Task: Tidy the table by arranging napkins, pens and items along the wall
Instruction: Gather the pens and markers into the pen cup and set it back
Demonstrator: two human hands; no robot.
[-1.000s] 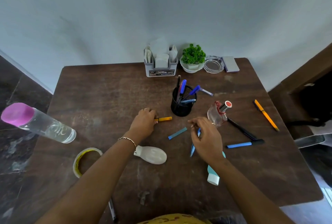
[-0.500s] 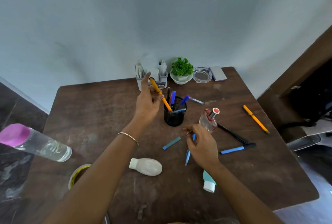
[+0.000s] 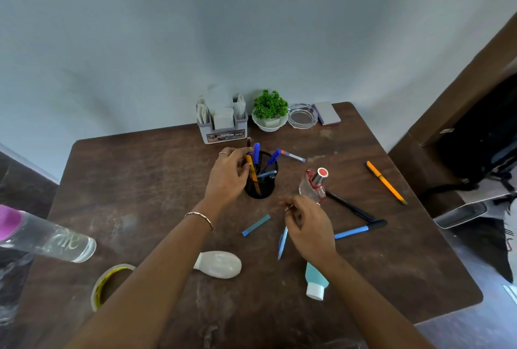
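Nearest, on the brown surface [image 3: 391,278]: tape roll [image 3: 110,284], white bottle [image 3: 219,264] on its side, teal bottle [image 3: 316,281] with white cap.

Right hand [image 3: 310,225]: forearm extended from lower right, palm down, hovering over the surface; fingers [image 3: 291,207] pinched together on a thin item too small to identify. Light blue pen [image 3: 282,242] flat on the surface, partly under this hand. Blue strip [image 3: 256,225] just to the left; blue-and-black pen [image 3: 361,229] and black pen [image 3: 349,206] to the right.

Left hand [image 3: 228,176]: forearm extended from lower left, bracelet at the wrist, fingers [image 3: 241,154] closed on an orange pen [image 3: 251,167] standing inside the black mesh pen cup [image 3: 261,180] among blue pens.

Perfume bottle [image 3: 313,185] right of the cup. Second orange pen [image 3: 386,182] near the right edge.

Farthest, along the wall: napkin holder [image 3: 222,124], potted plant [image 3: 270,110], glass ashtray [image 3: 302,119], small grey block [image 3: 327,113].
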